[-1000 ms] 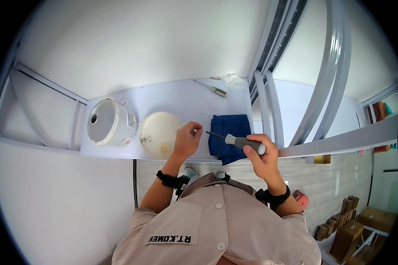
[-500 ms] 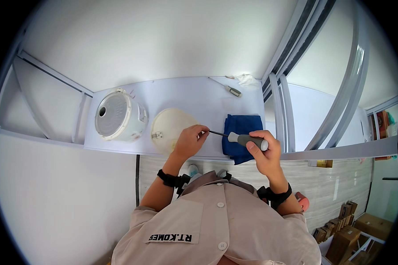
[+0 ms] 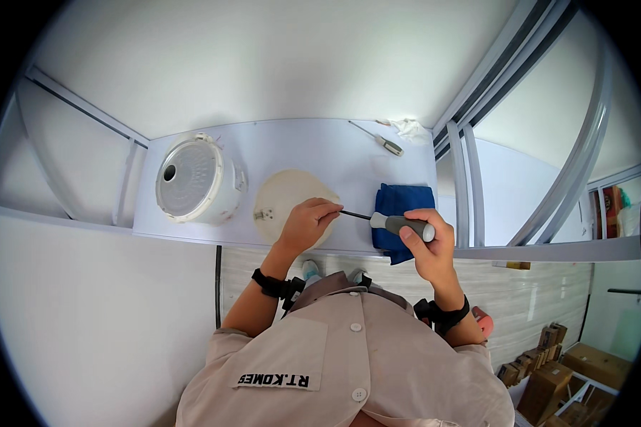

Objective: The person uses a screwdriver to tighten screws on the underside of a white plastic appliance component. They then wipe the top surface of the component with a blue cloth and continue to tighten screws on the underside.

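A rectangular white name patch (image 3: 274,380) with dark lettering is sewn on the beige shirt. Brown cardboard boxes (image 3: 548,381) are stacked at lower right.

Looks like a workshop booth: a plain white workbench (image 3: 292,149) boxed in by metal framing (image 3: 470,178), cardboard boxes (image 3: 548,384) stacked nearby.

Relative to the blue cloth (image 3: 404,204), the left hand (image 3: 308,222) is sliding farther over the cream disc (image 3: 286,201), still pinching the screwdriver (image 3: 389,223) tip, while the right hand (image 3: 427,243) is lowering the grey handle toward the cloth's near edge.
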Motion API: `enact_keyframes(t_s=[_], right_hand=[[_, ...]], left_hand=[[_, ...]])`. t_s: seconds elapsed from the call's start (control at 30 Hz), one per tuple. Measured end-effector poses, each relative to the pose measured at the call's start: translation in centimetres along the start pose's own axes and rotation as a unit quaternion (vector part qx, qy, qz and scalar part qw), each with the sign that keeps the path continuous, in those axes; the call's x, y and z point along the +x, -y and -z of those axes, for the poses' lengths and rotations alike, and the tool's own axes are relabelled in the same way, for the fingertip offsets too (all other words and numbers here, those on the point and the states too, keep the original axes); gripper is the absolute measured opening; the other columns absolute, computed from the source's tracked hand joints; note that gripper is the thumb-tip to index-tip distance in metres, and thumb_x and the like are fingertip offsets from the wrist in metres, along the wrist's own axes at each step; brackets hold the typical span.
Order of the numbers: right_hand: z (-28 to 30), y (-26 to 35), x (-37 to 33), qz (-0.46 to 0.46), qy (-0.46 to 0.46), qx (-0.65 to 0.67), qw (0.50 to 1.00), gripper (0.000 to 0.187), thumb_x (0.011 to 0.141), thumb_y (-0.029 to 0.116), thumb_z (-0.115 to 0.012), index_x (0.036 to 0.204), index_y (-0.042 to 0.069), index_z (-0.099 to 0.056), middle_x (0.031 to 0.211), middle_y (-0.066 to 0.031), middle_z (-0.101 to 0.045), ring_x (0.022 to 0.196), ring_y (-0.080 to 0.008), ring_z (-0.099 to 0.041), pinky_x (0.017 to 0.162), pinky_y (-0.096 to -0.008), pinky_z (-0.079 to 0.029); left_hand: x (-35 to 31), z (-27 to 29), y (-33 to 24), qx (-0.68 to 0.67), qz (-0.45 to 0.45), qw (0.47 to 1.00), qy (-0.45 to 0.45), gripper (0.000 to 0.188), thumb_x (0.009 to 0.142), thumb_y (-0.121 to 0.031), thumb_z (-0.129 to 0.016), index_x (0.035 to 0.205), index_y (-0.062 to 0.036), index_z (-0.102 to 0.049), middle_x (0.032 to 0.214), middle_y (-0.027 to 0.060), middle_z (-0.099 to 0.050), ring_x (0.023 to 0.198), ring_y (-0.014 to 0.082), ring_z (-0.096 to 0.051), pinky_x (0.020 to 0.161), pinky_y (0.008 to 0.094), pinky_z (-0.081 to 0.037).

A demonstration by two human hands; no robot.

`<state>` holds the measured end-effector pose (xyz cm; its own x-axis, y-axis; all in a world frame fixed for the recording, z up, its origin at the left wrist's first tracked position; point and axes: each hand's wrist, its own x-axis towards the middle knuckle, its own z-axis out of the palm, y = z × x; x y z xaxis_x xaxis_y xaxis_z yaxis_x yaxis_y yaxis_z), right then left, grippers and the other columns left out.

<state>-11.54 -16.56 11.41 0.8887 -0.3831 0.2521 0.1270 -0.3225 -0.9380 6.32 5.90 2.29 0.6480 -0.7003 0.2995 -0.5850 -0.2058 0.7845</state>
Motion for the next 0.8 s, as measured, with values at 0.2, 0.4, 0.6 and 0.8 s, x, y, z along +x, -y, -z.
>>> enact_keyframes(t_s=[0.2, 0.4, 0.6, 0.8], right_hand=[[-1.5, 0.3, 0.5, 0.014, -0.006, -0.009, 1.0, 0.022, 0.096, 0.012, -0.078, 0.112, 0.002, -0.069, 0.089, -0.0058, -0.073, 0.075, -0.01, -0.063, 0.068, -0.0251, -0.05], [-2.6, 0.9, 0.8, 0.011, 0.009, -0.007, 1.0, 0.023, 0.096, 0.012, -0.077, 0.113, 0.001, -0.067, 0.086, -0.0052, -0.071, 0.073, -0.0083, -0.059, 0.066, -0.0245, -0.048], [-3.4, 1.6, 1.3, -0.006, 0.02, -0.045, 0.999, 0.027, 0.094, 0.011, -0.077, 0.115, 0.002, -0.063, 0.086, -0.0067, -0.068, 0.072, -0.0119, -0.06, 0.063, -0.0261, -0.046], [-3.6, 2.5, 2.1, -0.031, 0.071, -0.107, 0.991, 0.028, 0.093, 0.01, -0.077, 0.116, 0.003, -0.062, 0.091, -0.0076, -0.065, 0.075, -0.015, -0.058, 0.065, -0.0286, -0.047]], left_hand=[[-0.4, 1.0, 1.0, 0.022, -0.015, 1.0, 0.006, 0.014, 0.091, -0.01, -0.076, 0.104, -0.0062, -0.079, 0.097, 0.0107, -0.076, 0.089, 0.031, -0.07, 0.078, 0.0403, -0.058], [-0.7, 2.0, 1.7, 0.03, -0.017, 0.999, 0.015, 0.015, 0.093, -0.01, -0.074, 0.107, -0.007, -0.078, 0.099, 0.01, -0.076, 0.092, 0.0309, -0.07, 0.081, 0.0412, -0.058], [-1.0, 2.9, 2.4, 0.052, -0.034, 0.997, 0.036, 0.016, 0.094, -0.011, -0.072, 0.109, -0.0091, -0.078, 0.099, 0.0089, -0.076, 0.092, 0.0303, -0.07, 0.081, 0.0424, -0.057], [-1.2, 2.8, 3.4, 0.081, -0.056, 0.994, 0.044, 0.02, 0.092, -0.011, -0.074, 0.112, -0.0097, -0.077, 0.096, 0.0063, -0.077, 0.089, 0.0281, -0.071, 0.08, 0.0408, -0.057]])
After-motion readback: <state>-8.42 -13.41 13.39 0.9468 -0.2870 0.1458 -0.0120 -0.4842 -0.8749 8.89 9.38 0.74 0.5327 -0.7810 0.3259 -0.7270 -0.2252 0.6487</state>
